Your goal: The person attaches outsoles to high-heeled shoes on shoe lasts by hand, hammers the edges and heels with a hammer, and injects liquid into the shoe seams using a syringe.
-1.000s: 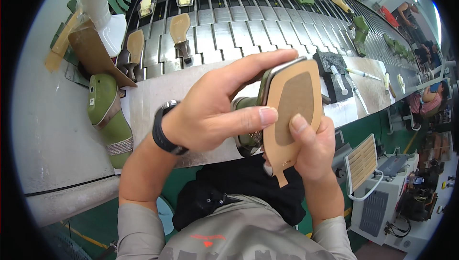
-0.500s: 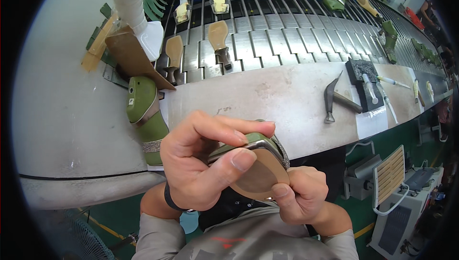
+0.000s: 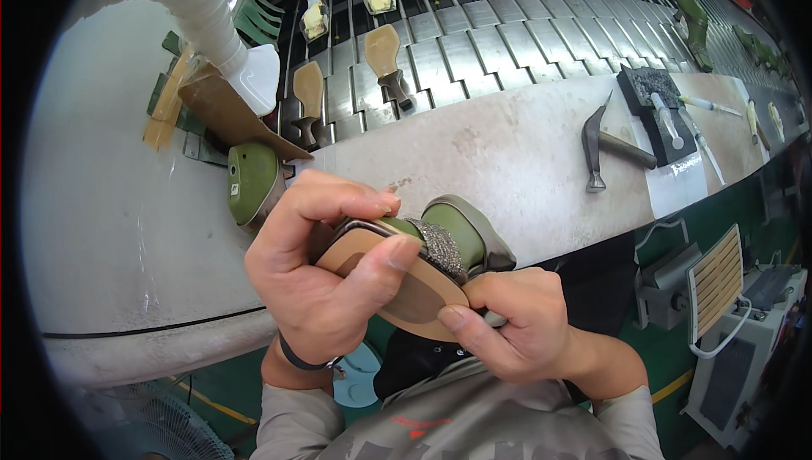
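Note:
I hold a shoe on a green last [image 3: 440,244] close to my chest, its tan sole [image 3: 414,291] facing up. My left hand [image 3: 326,278] wraps around the toe end, thumb pressed on the sole. Against the heel end my right hand [image 3: 516,325] pinches the sole's edge with its fingertips. A glittery upper shows between the sole and the last.
A pale workbench [image 3: 507,147] runs ahead with a hammer [image 3: 605,147], a dark pad with tools [image 3: 655,105] and a green last [image 3: 252,179]. Behind lies a slatted metal conveyor [image 3: 499,20] carrying soles and lasts. A white ribbed hose [image 3: 199,8] hangs at left.
The shoe has come down from an upright sole-facing pose to lie flatter near my chest. My view has tilted down and both hands have shifted lower, still gripping the shoe.

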Available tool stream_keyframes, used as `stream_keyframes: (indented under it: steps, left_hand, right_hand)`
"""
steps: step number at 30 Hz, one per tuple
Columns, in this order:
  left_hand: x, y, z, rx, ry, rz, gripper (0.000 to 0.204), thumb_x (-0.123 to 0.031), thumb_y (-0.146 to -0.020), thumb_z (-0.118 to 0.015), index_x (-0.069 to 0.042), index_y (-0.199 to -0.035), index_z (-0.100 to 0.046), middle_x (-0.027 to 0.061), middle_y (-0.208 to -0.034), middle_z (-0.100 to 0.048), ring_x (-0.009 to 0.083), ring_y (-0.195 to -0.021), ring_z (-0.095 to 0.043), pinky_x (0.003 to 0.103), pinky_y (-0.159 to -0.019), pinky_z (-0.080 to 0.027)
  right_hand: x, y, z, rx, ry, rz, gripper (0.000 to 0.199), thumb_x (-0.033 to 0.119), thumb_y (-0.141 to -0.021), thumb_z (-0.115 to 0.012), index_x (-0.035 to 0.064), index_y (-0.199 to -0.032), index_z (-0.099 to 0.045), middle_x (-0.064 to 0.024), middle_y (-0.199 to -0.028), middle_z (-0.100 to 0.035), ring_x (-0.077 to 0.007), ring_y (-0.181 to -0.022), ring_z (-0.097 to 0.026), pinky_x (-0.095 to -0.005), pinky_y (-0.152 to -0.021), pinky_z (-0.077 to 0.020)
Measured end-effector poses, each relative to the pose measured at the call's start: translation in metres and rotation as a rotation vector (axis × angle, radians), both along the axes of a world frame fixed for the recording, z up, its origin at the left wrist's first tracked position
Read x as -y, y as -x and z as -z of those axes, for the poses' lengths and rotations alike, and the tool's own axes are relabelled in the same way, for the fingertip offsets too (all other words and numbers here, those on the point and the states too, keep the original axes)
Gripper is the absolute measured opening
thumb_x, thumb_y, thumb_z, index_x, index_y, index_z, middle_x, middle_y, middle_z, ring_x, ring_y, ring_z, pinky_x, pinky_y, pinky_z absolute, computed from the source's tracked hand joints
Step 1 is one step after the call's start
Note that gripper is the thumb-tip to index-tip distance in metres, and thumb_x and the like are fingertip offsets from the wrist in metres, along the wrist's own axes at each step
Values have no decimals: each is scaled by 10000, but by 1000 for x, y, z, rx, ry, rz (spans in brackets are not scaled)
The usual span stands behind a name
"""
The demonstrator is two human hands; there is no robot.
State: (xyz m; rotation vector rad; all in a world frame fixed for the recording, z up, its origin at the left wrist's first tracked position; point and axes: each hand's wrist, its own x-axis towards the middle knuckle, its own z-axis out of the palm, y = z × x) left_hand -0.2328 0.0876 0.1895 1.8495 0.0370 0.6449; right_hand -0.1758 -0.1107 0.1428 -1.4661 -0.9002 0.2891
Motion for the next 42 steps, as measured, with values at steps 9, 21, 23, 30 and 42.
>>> stream_keyframes:
  steps: [9,21,23,30,42]
  left_hand:
    - [-7,-32,-15,-176,41,-5,275,-256,-1036,-703,14,-1008,-662,146,-975,-713,208,-914,-684,385,-910,-578]
    - [-10,-135,13,-120,540,410,386,-119,-1053,-610,84,-1381,-625,198,-1254,-736,249,-1125,-743,361,-990,-614]
    - [-7,-141,14,-120,572,407,354,-113,-1047,-616,79,-1342,-658,197,-1211,-750,242,-1094,-754,363,-984,-617]
    - [-13,-140,18,-114,571,441,359,-117,-1043,-615,78,-1342,-661,197,-1213,-749,250,-1112,-753,374,-1001,-612]
    - [-9,-128,9,-30,342,743,534,-307,-1041,-623,80,-1409,-617,302,-1552,-520,346,-1417,-558,448,-1182,-459]
  right_hand:
    - [-3,-10,-15,-208,111,101,249,132,-987,-748,-6,-803,-653,-125,-630,-585,-176,-502,-577,-335,-478,-441]
    - [24,-57,-29,-710,46,-73,317,237,-1107,-612,-68,-1133,-695,-100,-882,-741,-130,-715,-736,-263,-610,-623]
    - [24,-59,-23,-728,-8,-55,338,259,-1115,-597,-64,-1132,-696,-108,-887,-741,-141,-712,-741,-270,-620,-630]
    - [8,-47,2,-710,-11,7,377,298,-1124,-586,-62,-1112,-699,-100,-914,-738,-148,-760,-748,-288,-639,-643]
    - [8,-85,-26,133,-3,367,377,298,-885,-850,4,-1063,-696,-111,-847,-740,-174,-713,-695,-305,-661,-553]
